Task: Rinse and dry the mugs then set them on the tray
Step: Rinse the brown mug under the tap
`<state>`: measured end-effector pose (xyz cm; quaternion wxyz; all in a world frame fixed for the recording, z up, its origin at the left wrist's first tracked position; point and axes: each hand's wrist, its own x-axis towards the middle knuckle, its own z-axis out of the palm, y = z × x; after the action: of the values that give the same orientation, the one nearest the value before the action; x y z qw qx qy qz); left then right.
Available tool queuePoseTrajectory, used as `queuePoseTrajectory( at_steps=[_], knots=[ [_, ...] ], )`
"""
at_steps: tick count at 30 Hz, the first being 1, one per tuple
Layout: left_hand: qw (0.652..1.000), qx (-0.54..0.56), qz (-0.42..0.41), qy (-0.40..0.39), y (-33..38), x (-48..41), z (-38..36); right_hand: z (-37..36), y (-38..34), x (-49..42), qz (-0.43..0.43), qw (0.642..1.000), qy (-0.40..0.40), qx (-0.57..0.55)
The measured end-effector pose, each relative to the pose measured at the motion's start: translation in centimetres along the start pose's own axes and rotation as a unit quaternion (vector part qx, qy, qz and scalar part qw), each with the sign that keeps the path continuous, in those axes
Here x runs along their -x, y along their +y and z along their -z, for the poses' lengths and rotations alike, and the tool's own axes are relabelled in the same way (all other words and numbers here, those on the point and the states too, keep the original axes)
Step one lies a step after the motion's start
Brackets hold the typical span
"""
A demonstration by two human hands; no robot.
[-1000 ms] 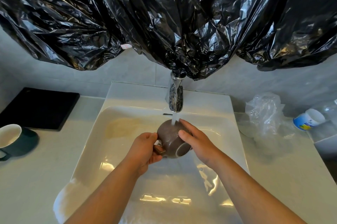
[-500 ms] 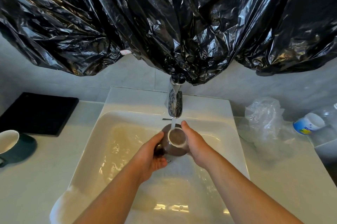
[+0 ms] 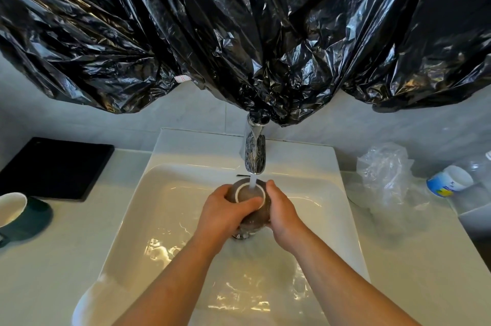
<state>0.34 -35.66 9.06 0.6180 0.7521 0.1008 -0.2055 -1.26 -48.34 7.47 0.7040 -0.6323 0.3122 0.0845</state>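
Note:
A brown mug (image 3: 251, 194) with a pale rim is held upright under the running tap (image 3: 254, 153), and the water stream falls into its mouth. My left hand (image 3: 225, 210) grips the mug's left side with the thumb lying across its rim. My right hand (image 3: 283, 213) wraps the right side. A dark green mug (image 3: 22, 217) with a white inside stands on the counter at the far left. The black tray (image 3: 53, 166) lies behind it against the wall.
The white sink basin (image 3: 170, 219) holds running water. Black plastic sheeting (image 3: 239, 33) hangs over the wall above the tap. A crumpled clear bag (image 3: 385, 174) and a small white-and-blue jar (image 3: 449, 183) lie on the counter at the right.
The mug was turned from lying sideways to mouth-up under the stream. My left thumb moved onto the rim, and water now spreads through the basin.

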Motion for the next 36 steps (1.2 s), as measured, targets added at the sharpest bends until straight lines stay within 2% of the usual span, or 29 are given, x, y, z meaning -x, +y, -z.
queuePoseTrajectory(
  at_steps=[8, 10, 13, 15, 19, 22, 30, 36],
  knots=[
    [0.991, -0.102, -0.065, 0.062, 0.3, -0.6, -1.4, 0.0, 0.0, 0.1, 0.025, 0.999, 0.012, 0.026],
    [0.992, -0.098, -0.067, 0.036, 0.1, -0.4, -1.1, 0.3, -0.2, 0.3, 0.016, 1.000, 0.019, 0.014],
    [0.997, -0.014, -0.061, -0.053, -0.7, 0.1, 1.0, 1.1, -0.7, 0.1, -0.002, 1.000, 0.007, -0.025],
    [0.992, -0.028, -0.077, -0.099, -1.3, 0.3, 2.3, 1.3, -1.0, 0.3, -0.013, 0.999, -0.004, -0.039],
    [0.990, -0.100, -0.087, -0.044, -2.3, -0.3, 3.0, 1.3, -0.5, 0.6, 0.009, 0.998, -0.048, -0.034],
    [0.991, -0.091, -0.087, -0.045, -2.7, -0.8, 3.4, 1.4, -0.2, 0.8, 0.040, 0.996, -0.078, -0.016],
    [0.991, -0.098, -0.086, -0.036, -3.4, -1.4, 3.7, -0.5, -0.6, 0.0, 0.059, 0.998, -0.008, 0.033],
    [0.988, -0.115, -0.095, -0.026, -3.0, -2.0, 4.1, -1.7, -1.0, 0.0, 0.106, 0.990, 0.057, 0.072]
  ],
)
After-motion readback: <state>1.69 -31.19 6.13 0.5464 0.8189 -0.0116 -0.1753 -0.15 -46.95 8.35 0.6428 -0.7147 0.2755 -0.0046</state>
